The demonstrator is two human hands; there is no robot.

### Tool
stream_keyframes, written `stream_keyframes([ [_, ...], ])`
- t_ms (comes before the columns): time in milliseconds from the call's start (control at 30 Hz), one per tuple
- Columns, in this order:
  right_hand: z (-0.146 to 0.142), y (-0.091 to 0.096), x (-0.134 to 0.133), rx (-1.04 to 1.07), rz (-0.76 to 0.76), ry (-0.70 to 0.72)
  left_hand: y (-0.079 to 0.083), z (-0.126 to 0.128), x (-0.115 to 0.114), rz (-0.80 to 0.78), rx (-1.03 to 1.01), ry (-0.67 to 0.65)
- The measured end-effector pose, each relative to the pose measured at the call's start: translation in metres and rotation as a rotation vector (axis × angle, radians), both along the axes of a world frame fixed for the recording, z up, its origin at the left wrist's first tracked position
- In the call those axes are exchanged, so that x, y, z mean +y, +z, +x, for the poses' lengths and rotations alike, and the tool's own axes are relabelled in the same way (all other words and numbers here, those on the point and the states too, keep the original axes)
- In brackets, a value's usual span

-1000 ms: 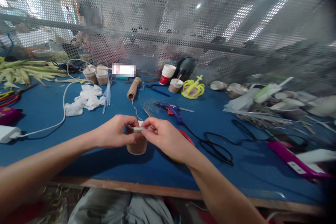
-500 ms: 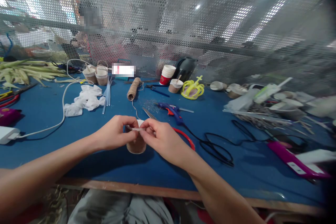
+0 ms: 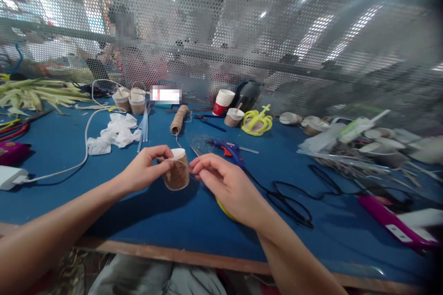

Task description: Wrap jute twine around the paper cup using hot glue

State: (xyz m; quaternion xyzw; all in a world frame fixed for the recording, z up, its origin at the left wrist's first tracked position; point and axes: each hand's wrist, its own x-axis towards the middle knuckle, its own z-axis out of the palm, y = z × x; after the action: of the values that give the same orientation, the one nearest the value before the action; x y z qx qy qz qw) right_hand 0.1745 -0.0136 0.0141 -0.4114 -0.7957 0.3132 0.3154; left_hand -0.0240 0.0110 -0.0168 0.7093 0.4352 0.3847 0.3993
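My left hand (image 3: 154, 166) pinches the rim of a small paper cup (image 3: 177, 173) with a brown-wrapped side and a white inside. The cup is held just above the blue table, slightly tilted. To its right, my right hand (image 3: 224, 182) has thumb and fingers pressed together on what looks like a thin strand of twine, apart from the cup wall. Behind the cup lies a roll of twine (image 3: 178, 120), its strand running toward the cup. Scissors (image 3: 195, 150) lie partly hidden under my right hand.
A blue glue gun (image 3: 226, 148) with a black cord (image 3: 290, 203) lies right of the hands. Farther back are pliers (image 3: 212, 123), a yellow crown-shaped piece (image 3: 256, 122) and wrapped cups (image 3: 137, 101). White crumpled material (image 3: 116, 132) lies left; a purple device (image 3: 394, 221) lies right.
My right hand has moved away from the cup's rim to its right side. My left hand stays at the rim, and the cup has shifted slightly up and left, showing more of its side.
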Motion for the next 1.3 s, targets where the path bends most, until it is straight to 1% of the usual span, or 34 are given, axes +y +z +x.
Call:
stream_keyframes([
  [133, 0.009, 0.009, 0.006, -0.051, 0.080, -0.114, -0.002, -0.001, 0.000, 0.042, 0.066, 0.008],
  [167, 0.013, 0.013, 0.010, -0.052, 0.096, -0.163, -0.003, -0.001, -0.001, 0.064, 0.093, 0.007],
  [200, 0.017, 0.016, 0.015, -0.052, 0.118, -0.234, -0.003, -0.001, -0.002, 0.089, 0.125, 0.005],
  [233, 0.022, 0.019, 0.022, -0.058, 0.151, -0.339, -0.002, -0.001, -0.003, 0.120, 0.158, 0.005],
  [300, 0.035, 0.021, 0.039, -0.146, 0.217, -0.606, -0.002, 0.000, -0.004, 0.186, 0.219, -0.007],
  [333, 0.041, 0.020, 0.049, -0.247, 0.210, -0.720, -0.002, 0.001, -0.005, 0.216, 0.246, -0.019],
  [367, 0.048, 0.017, 0.059, -0.392, 0.122, -0.782, -0.001, 0.001, -0.006, 0.243, 0.271, -0.030],
  [400, 0.053, 0.013, 0.069, -0.452, 0.049, -0.790, -0.001, 0.001, -0.006, 0.264, 0.294, -0.040],
  [500, 0.067, -0.008, 0.094, -0.533, -0.121, -0.748, -0.002, 0.001, -0.008, 0.292, 0.344, -0.058],
  [567, 0.072, -0.023, 0.105, -0.538, -0.210, -0.727, -0.002, 0.001, -0.008, 0.298, 0.355, -0.062],
  [633, 0.074, -0.033, 0.112, -0.512, -0.269, -0.723, -0.001, 0.001, -0.009, 0.297, 0.360, -0.064],
  [700, 0.073, -0.038, 0.114, -0.460, -0.307, -0.728, 0.001, 0.001, -0.009, 0.285, 0.368, -0.062],
  [767, 0.070, -0.035, 0.111, -0.372, -0.323, -0.727, 0.003, 0.001, -0.008, 0.267, 0.371, -0.048],
  [833, 0.065, -0.026, 0.103, -0.248, -0.307, -0.703, 0.004, 0.001, -0.008, 0.224, 0.354, -0.026],
  [900, 0.058, -0.013, 0.090, -0.112, -0.276, -0.647, 0.003, 0.001, -0.006, 0.143, 0.290, -0.011],
  [967, 0.052, -0.001, 0.073, -0.001, -0.266, -0.562, 0.000, 0.000, -0.004, 0.063, 0.189, -0.008],
  [1033, 0.044, 0.008, 0.054, 0.058, -0.290, -0.467, -0.003, -0.001, -0.001, 0.035, 0.105, -0.003],
  [1133, 0.032, 0.010, 0.028, 0.174, -0.293, -0.290, -0.009, -0.001, 0.003, 0.050, 0.059, 0.023],
  [1200, 0.025, 0.006, 0.016, 0.227, -0.272, -0.236, -0.010, -0.001, 0.004, 0.039, 0.047, 0.021],
  [1300, 0.019, -0.002, 0.007, 0.236, -0.275, -0.215, -0.010, 0.000, 0.004, 0.012, 0.037, -0.004],
])
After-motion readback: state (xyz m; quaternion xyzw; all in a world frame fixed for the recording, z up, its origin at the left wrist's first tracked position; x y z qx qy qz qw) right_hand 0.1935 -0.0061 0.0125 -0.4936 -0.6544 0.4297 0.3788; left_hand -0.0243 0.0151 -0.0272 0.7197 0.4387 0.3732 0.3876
